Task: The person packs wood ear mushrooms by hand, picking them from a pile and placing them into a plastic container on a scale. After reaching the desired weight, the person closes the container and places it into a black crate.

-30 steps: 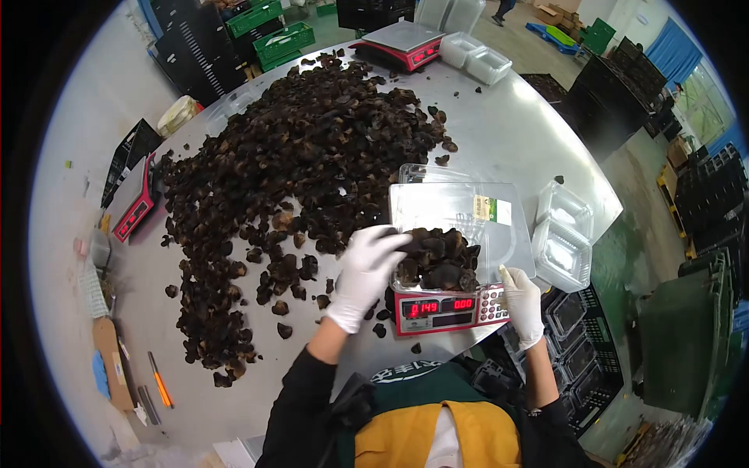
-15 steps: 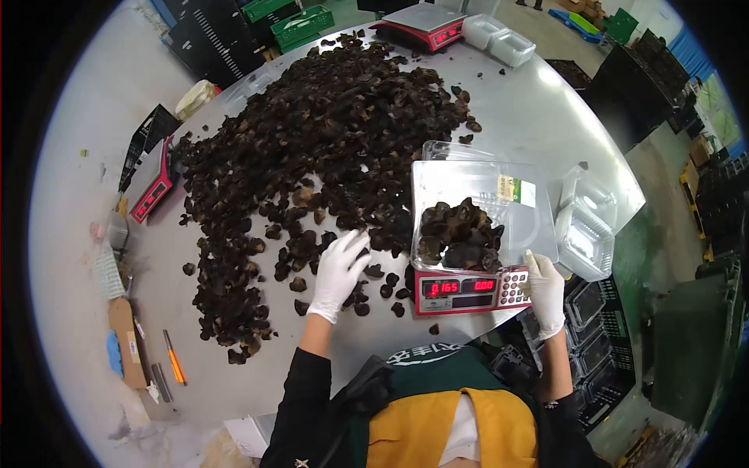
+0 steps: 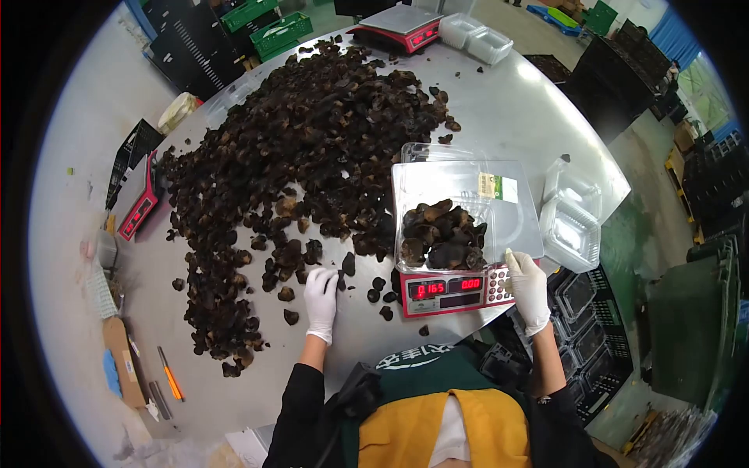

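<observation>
While dark fungus pieces (image 3: 442, 234) sit in a clear tray (image 3: 468, 183) on the scale (image 3: 452, 292), both gloved hands stay low on the steel table (image 3: 507, 109).
Left hand (image 3: 321, 300) lies beside the scale, fingers stretched out together, tips among loose pieces near the big pile (image 3: 312, 132); whether they pinch one cannot be told; right hand (image 3: 528, 290) rests at the scale's right end, fingers slack, forefinger touching the tray's near corner.

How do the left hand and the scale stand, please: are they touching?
Apart. The head view shows the left hand among loose dark pieces, with bare table between it and the scale.
</observation>
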`<state>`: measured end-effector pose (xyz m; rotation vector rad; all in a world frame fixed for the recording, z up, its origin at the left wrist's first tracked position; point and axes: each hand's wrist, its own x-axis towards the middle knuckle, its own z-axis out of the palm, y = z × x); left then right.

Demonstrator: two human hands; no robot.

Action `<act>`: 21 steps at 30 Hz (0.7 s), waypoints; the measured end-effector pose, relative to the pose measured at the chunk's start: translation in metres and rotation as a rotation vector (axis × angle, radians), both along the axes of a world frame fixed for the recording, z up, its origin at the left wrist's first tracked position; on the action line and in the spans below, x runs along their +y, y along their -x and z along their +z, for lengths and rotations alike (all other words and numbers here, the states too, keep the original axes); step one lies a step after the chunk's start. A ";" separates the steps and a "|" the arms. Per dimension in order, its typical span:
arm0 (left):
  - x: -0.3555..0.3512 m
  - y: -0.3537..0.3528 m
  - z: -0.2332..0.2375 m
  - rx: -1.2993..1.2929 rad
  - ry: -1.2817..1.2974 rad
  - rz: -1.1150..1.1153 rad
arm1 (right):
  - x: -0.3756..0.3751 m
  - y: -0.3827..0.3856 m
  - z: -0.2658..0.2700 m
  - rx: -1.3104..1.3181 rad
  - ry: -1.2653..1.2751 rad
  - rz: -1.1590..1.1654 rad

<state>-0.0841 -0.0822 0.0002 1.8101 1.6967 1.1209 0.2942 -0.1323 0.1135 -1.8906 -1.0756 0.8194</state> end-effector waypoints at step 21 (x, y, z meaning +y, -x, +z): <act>0.110 -0.148 0.132 -0.241 -0.333 -0.392 | -0.002 0.016 0.004 0.174 0.121 0.076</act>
